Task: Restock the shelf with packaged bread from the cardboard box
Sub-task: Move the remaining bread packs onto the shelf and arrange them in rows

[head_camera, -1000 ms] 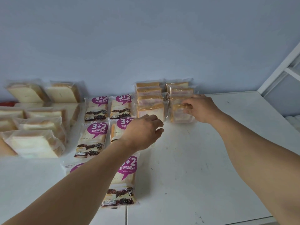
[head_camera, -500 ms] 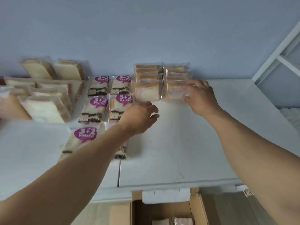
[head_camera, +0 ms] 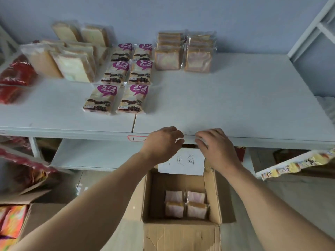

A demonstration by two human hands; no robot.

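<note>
An open cardboard box [head_camera: 212, 200] stands on the floor below the white shelf [head_camera: 226, 98]. Several clear-wrapped bread packs [head_camera: 185, 203] lie in its bottom. Two stacks of the same bread [head_camera: 184, 51] stand at the back of the shelf, against the wall. My left hand [head_camera: 162, 142] and my right hand [head_camera: 215, 147] hover side by side at the shelf's front edge, above the box. Both are empty, fingers loosely bent.
Purple-labelled "3+2" bread packs [head_camera: 125, 78] lie in two columns left of the stacks. Larger toast packs [head_camera: 70, 57] and red packets [head_camera: 16, 73] fill the shelf's left. A white paper label [head_camera: 183, 163] hangs on the box's far flap. Another box [head_camera: 12, 221] sits at lower left.
Both hands have let go of the bread stacks at the back and pulled toward me to the shelf's front edge. My view has tilted down, bringing the box into sight.
</note>
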